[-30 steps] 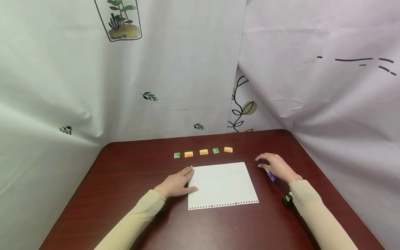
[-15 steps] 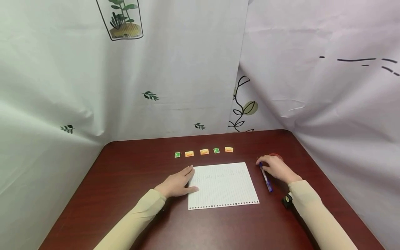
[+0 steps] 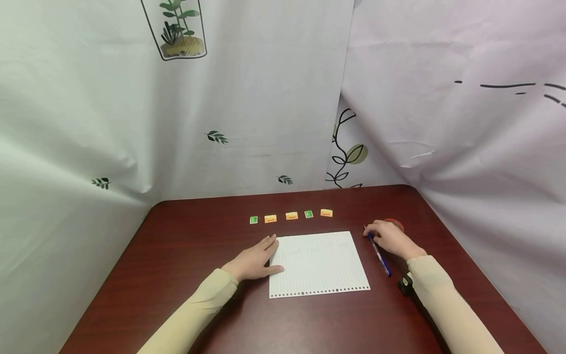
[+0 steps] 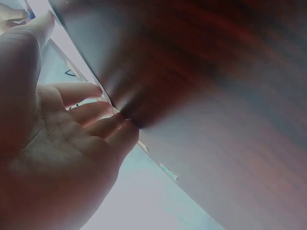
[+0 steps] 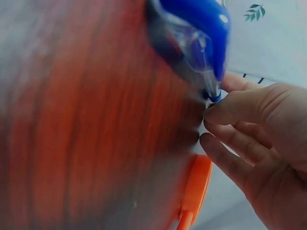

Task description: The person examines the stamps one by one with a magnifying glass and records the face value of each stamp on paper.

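My left hand (image 3: 254,260) lies flat with fingers spread, its fingertips and thumb resting on the left edge of a lined sheet of paper (image 3: 320,268). The sheet has punched holes along its near edge and faint handwriting near the top. In the left wrist view the palm side of the left hand (image 4: 72,139) shows, fingertips down at the table. To the right of the sheet, my right hand (image 3: 391,238) pinches the far end of a blue pen (image 3: 380,255) between thumb and fingers. The pen lies low along the table, its blue end toward me.
A row of small green (image 3: 253,220) and orange (image 3: 292,216) paper pieces lies beyond the sheet. Behind my right hand sits a round orange thing (image 5: 196,187), partly hidden in the head view. A white printed curtain (image 3: 265,123) hangs around the dark red table (image 3: 199,231).
My right hand has lowered the pen to the table, its near end swinging toward me, and the fingers have shifted slightly. The left hand stays on the sheet.
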Tool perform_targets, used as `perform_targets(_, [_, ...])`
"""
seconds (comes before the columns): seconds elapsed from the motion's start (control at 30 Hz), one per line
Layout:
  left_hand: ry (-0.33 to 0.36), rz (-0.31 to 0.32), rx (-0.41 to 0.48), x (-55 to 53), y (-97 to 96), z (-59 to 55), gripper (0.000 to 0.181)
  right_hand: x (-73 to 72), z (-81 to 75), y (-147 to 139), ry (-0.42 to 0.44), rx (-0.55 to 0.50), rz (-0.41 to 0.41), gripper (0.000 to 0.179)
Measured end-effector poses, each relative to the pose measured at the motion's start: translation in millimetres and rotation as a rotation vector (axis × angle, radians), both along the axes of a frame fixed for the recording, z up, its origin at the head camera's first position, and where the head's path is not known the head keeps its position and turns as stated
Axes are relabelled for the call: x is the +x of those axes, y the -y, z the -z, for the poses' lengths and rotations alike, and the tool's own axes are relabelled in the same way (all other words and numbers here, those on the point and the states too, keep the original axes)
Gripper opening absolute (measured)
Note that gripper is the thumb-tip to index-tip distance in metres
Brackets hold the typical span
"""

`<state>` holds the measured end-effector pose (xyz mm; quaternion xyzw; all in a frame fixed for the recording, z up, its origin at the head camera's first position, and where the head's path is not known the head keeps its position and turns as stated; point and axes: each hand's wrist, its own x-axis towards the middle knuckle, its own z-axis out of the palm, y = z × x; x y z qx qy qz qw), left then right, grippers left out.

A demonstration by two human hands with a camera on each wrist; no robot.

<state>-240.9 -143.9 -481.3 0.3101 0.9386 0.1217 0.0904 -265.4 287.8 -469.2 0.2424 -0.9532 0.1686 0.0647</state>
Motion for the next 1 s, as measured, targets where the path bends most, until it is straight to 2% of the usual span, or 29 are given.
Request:
perform_targets(0.2, [-0.016, 0.005, -0.023, -3.1, 1.7, -1.3, 0.086, -0.3, -1.5, -0.9, 0.046, -0.024, -0.001, 0.029])
perform_targets(0.3, [-0.057, -0.007, -0.046, -10.2, 2.3, -6.2, 0.085, -1.0, -9.2, -2.3, 0.059, -0.057, 0.028, 0.027])
perform_targets(0.4, [-0.128, -0.002, -0.043, -18.1, 5.5, -15.4, 0.083, -0.5, -22.9, -2.1, 0.03, -0.107, 0.061, 0.025])
perform_targets(0.5, [-0.222, -0.016, 0.006, -24.3, 12.2, -36.0, 0.083, 1.5, -42.4, 1.5, -0.068, -0.185, 0.106, 0.028])
perform_targets(0.57, [-0.321, -0.05, 0.07, -27.3, 17.3, -56.7, 0.082, 5.0, -58.8, 5.7, -0.177, -0.267, 0.155, 0.034])
perform_targets(0.67, [-0.506, -0.142, 0.192, -27.8, 24.9, -90.8, 0.081, 10.8, -82.8, 14.2, -0.374, -0.421, 0.234, 0.042])
perform_targets(0.77, [-0.698, -0.226, 0.294, -23.4, 32.8, -115.8, 0.078, 15.0, -98.8, 24.4, -0.57, -0.55, 0.271, 0.049])
perform_targets(0.87, [-0.834, -0.29, 0.329, -18.6, 40.1, -123.5, 0.077, 16.8, -101.5, 35.0, -0.69, -0.587, 0.251, 0.056])
perform_targets(0.93, [-0.866, -0.327, 0.31, -16.1, 43.6, -120.1, 0.079, 17.7, -96.3, 41.2, -0.698, -0.559, 0.243, 0.062])
perform_targets(1.0, [-0.858, -0.358, 0.273, -15.0, 45.9, -112.0, 0.082, 17.7, -87.6, 45.9, -0.656, -0.505, 0.248, 0.068])
